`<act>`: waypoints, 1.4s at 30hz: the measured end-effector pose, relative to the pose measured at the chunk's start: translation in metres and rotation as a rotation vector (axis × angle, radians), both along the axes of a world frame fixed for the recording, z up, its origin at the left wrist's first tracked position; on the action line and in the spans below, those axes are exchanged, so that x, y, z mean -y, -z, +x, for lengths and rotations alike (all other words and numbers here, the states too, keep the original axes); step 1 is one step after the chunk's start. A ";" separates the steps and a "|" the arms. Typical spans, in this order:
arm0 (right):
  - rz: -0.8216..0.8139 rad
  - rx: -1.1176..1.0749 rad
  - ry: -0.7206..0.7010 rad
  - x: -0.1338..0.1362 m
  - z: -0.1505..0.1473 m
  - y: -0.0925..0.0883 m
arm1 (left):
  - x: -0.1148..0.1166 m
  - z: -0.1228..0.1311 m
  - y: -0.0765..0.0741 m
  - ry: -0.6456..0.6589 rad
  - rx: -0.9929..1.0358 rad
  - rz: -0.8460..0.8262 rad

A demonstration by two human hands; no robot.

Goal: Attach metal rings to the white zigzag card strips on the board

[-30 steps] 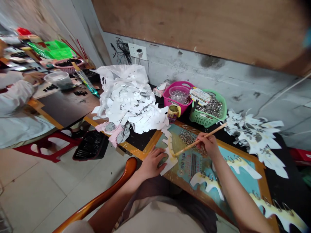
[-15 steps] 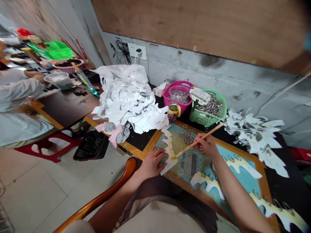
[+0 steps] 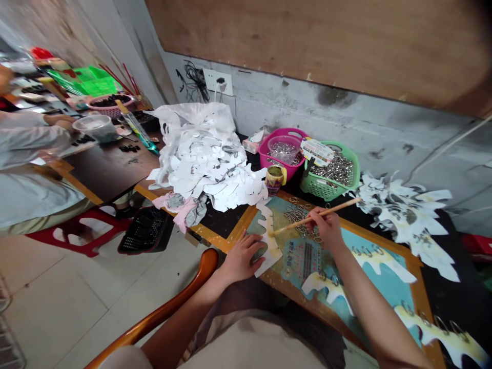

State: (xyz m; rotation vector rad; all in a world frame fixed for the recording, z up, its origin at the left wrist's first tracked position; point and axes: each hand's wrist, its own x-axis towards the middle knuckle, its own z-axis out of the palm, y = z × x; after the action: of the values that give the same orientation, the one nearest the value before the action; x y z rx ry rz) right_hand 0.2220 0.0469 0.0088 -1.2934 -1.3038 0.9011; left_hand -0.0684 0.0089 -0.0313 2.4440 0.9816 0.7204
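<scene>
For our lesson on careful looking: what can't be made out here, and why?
All in the head view:
White curved cut-out sheet: partly hidden under the left hand.
Slender tan wooden stick: part hidden by the right hand.
White printed card on the green plastic basket: lettering too small.
Co-worker's pale sleeve: cut off by the left edge.

Pretty clearly a workshop: green basket [image 3: 323,190] and pink basket [image 3: 289,171] of metal bits [image 3: 338,171] by the far wall [image 3: 265,100], heaped white cut-outs [image 3: 209,164], plus a co-worker [image 3: 34,141] at another table [image 3: 100,174] on the left, maybe with black parts [image 3: 129,148], kinda blurry.
</scene>
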 end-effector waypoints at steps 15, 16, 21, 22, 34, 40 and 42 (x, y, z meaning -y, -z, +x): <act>0.067 0.005 0.082 -0.005 -0.006 0.008 | 0.000 -0.001 0.002 -0.005 -0.005 -0.003; 0.057 0.005 0.078 -0.005 -0.006 0.009 | 0.000 -0.001 0.002 -0.005 -0.007 -0.004; 0.114 0.022 0.075 -0.005 -0.009 0.010 | 0.000 0.000 0.001 0.002 -0.016 -0.019; 0.114 0.037 0.059 -0.005 -0.009 0.010 | 0.000 0.000 0.001 0.006 -0.017 -0.021; 0.381 0.618 -0.212 0.022 -0.005 0.015 | -0.048 0.012 -0.004 -0.109 -0.015 0.084; 0.546 0.924 -0.324 0.039 -0.011 0.027 | -0.087 0.029 0.000 -0.144 -0.129 0.104; 0.577 0.977 -0.362 0.042 -0.009 0.028 | -0.089 0.031 0.003 -0.150 -0.146 0.106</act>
State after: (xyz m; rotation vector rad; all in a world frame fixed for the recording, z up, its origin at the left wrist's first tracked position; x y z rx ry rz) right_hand 0.2126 0.0052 -0.0194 -1.0420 -2.3904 0.0107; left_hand -0.0371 0.0979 -0.0339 2.5652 1.2224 0.6661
